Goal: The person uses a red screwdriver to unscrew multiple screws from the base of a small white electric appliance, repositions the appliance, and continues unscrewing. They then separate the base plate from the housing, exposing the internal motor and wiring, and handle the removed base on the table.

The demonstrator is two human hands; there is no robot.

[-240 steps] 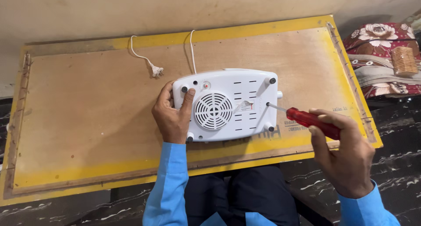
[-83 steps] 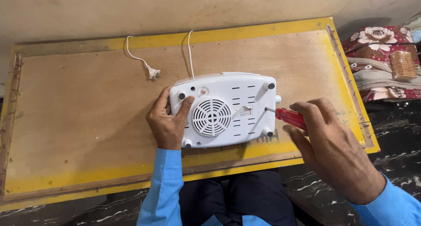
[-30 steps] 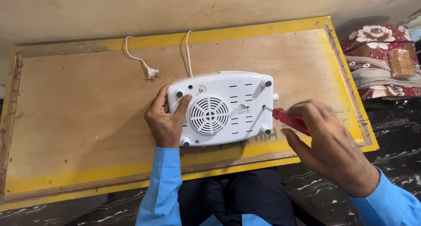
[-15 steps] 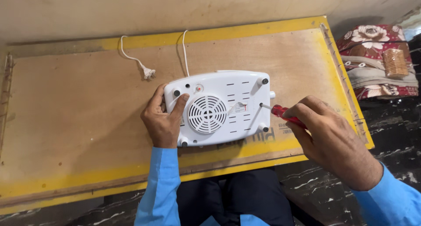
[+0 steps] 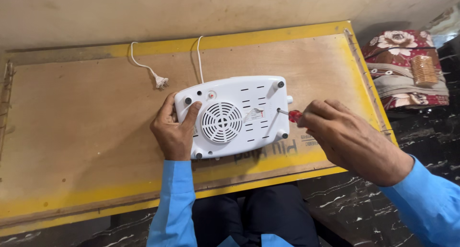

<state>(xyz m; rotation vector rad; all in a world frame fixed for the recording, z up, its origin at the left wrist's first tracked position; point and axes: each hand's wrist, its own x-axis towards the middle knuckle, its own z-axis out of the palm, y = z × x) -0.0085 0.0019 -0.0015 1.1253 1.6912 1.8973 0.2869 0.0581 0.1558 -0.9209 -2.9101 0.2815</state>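
right hand (image 5: 352, 139) drives red screwdriver (image 5: 293, 115) into white appliance (image 5: 233, 115) (left hand (image 5: 173, 132) steadying).

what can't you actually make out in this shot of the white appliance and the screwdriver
- Screwdriver, head view: most of the red handle is hidden inside the right hand.
- Screw under its tip: too small to tell.
- White appliance: its left edge is covered by the left hand; the face against the wooden board is hidden.
- Small label on the appliance: too small to read.
- White cord: its far end is hidden behind the appliance.
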